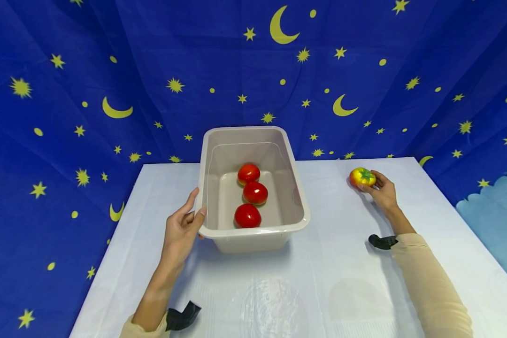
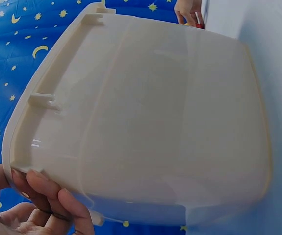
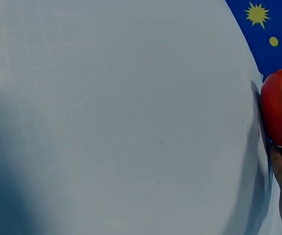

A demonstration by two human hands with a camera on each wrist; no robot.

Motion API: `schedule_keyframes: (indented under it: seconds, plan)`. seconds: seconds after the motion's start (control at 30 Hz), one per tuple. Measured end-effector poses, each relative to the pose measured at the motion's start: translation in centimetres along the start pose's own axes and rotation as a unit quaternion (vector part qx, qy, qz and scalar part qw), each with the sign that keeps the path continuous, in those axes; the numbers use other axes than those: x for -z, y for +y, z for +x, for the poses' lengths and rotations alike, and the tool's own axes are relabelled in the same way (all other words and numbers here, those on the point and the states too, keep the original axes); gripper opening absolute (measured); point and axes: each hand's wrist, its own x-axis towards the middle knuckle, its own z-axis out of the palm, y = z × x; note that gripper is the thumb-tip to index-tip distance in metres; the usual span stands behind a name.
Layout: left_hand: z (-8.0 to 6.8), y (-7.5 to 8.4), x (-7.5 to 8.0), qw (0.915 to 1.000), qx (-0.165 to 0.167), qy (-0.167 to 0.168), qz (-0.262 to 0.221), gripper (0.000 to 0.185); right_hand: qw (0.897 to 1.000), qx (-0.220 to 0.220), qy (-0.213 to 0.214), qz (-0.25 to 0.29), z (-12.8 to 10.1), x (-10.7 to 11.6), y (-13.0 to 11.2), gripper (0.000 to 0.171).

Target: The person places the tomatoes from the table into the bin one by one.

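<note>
Left hand (image 1: 179,230) fingers curled on smooth beige plastic tub (image 1: 297,206) rim mid-bench, ribbed underside shown only by wrist view, right hand (image 1: 382,190) fingers pinching round yellow-red tomato (image 1: 362,177) far right, three glossy red tomatoes (image 1: 253,193) inside tub

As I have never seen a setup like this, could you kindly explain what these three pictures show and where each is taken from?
There is no machine here: a person works with two bare hands. The wide picture comes from a camera worn on the head, looking down at a white table. The other two come from cameras strapped to each wrist. On the table stands a beige plastic tub holding three red tomatoes. The left hand holds the tub's near left rim; its wrist camera sees the tub's outer wall close up. The right hand has its grip on a yellow-red tomato resting on the table, right of the tub. A starry blue cloth hangs behind.
</note>
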Motion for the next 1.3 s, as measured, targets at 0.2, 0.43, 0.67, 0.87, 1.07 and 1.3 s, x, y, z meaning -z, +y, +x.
schedule_keyframes:
  seconds: [0.2,0.43,0.67,0.87,1.07,1.3]
  plan:
    - [0.0,0.0,0.0,1.0,-0.002,-0.001,-0.002,0.055,1.0,-0.002,0.001,0.004,0.0,0.2,-0.2,0.071]
    - [0.0,0.0,0.0,1.0,-0.008,-0.001,-0.005,0.055,1.0,0.001,0.001,0.016,0.2,0.3,-0.7,0.071]
    - [0.1,-0.1,0.0,0.9999,-0.012,0.002,-0.01,0.055,0.999,0.016,0.002,0.03,0.4,0.1,-1.8,0.071]
    - [0.1,0.0,0.0,0.9999,-0.01,0.0,-0.009,0.055,0.999,0.026,0.002,0.024,0.5,0.0,-3.1,0.072]
    - [0.1,0.1,0.0,0.9999,-0.011,-0.002,-0.009,0.055,0.999,0.042,-0.008,0.03,0.4,-0.3,-4.4,0.073]
    - [0.0,0.1,0.0,1.0,-0.006,0.0,-0.007,0.055,0.998,0.05,-0.022,0.036,0.1,-0.7,-5.9,0.073]
